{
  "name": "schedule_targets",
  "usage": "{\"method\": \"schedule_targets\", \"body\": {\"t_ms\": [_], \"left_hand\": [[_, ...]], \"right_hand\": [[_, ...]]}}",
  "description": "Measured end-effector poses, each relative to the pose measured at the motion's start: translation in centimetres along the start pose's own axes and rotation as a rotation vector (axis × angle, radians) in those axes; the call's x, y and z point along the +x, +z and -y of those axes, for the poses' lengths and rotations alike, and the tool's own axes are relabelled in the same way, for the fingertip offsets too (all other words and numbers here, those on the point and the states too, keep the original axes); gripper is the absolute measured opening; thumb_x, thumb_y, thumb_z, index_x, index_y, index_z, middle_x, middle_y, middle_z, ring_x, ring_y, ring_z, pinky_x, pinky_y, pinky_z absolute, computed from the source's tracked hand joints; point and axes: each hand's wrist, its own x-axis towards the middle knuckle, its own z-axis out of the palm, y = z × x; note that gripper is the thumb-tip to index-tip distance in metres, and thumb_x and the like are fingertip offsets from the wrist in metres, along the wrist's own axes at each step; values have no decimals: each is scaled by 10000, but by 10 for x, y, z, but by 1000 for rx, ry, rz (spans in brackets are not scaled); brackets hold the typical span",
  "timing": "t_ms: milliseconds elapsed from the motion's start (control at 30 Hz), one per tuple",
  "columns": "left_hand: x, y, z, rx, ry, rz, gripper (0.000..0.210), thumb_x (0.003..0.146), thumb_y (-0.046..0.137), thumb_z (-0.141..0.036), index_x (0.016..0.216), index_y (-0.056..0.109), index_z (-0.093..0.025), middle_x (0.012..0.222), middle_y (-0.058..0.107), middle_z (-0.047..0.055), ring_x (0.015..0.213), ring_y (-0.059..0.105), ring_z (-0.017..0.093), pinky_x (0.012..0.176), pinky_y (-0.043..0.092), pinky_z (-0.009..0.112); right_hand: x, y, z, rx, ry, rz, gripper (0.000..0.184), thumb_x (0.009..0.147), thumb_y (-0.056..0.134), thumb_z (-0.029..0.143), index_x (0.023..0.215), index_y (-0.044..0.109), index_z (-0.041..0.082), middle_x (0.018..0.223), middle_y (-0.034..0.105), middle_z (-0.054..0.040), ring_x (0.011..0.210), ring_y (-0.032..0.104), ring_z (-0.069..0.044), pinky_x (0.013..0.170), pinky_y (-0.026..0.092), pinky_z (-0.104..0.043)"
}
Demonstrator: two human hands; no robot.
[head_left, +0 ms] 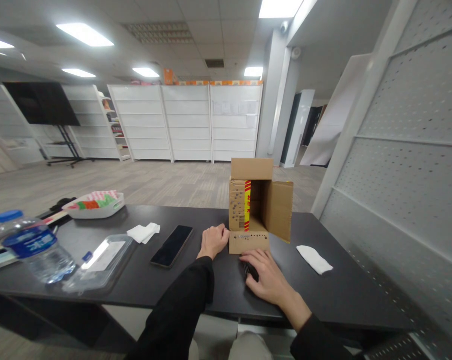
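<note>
A cardboard box (237,205) lies on its side on the black table, its opening towards me and its flaps spread up, right and down. A yellow and red strip runs along its left part. My left hand (213,242) is closed at the box's lower left corner; its fingertips are partly hidden. Just in front of the lower flap, my right hand (267,275) curls over a small black object (252,271). Most of that object is covered by the palm and fingers, so its kind does not show.
On the black table (136,280) lie a phone (172,246), a white tissue (144,233), a folded white cloth (315,259) and a clear plastic case (102,262). A water bottle (34,247) and a white basket (96,212) stand left. A perforated panel (406,200) borders the right.
</note>
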Motion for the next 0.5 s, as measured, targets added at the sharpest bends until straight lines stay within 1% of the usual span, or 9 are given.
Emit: {"method": "schedule_targets", "body": {"t_ms": [100,167,333,500], "left_hand": [[0,-1,-1,5,-2,1,363,946,316,-336,896,652,-207,914,728,93,874,684,222,724,409,287],[0,-1,-1,8,-6,2,365,946,316,-340,898,652,-207,916,728,93,878,684,223,725,412,287],[1,0,-1,12,-4,5,374,946,305,-344,914,653,-209,919,727,95,880,684,230,727,418,292],[1,-1,-2,13,5,0,373,945,304,-343,907,649,-207,913,728,96,874,686,237,718,418,295]], "right_hand": [[2,-1,2,-22,7,46,432,743,521,143,1160,613,211,1182,637,-67,1066,516,-237,942,342,-383],[3,-1,3,-45,18,55,417,755,524,150,1157,616,214,1168,645,-66,1060,520,-235,940,345,-379],[2,0,3,-34,20,41,360,782,545,167,1128,628,220,1140,663,-57,1047,536,-229,922,369,-368],[3,-1,2,3,12,26,284,845,535,195,1110,635,216,1117,678,-59,1032,553,-235,927,382,-382]]}}
